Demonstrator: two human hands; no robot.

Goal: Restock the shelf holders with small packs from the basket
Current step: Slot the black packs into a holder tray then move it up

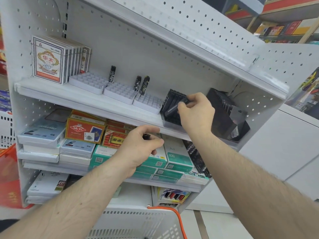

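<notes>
A slim black pack [172, 109] with white digits along its edge sits tilted at the front of a black slotted holder [170, 107] on the upper shelf [89, 99]. The right hand [195, 112] pinches this pack between thumb and curled fingers, at the holder's right side. More dark packs stand in the slots behind it. Just right of the hand stands a second black holder [224, 111], its ribbed slots in view. The left hand [143, 147] hovers lower, in front of the shelf edge, fingers curled round a small dark item [146, 136], too hidden to name. To the left on the same shelf lie three white grid trays [119, 91], holding a few upright dark patterned lighters [142, 84], and beyond them a row of playing-card boxes [50, 61]. The shelf below carries stacked teal and white boxes [177, 157] and red card packs [84, 131]. A white basket [138, 221] with an orange handle sits at the bottom of the view.
</notes>
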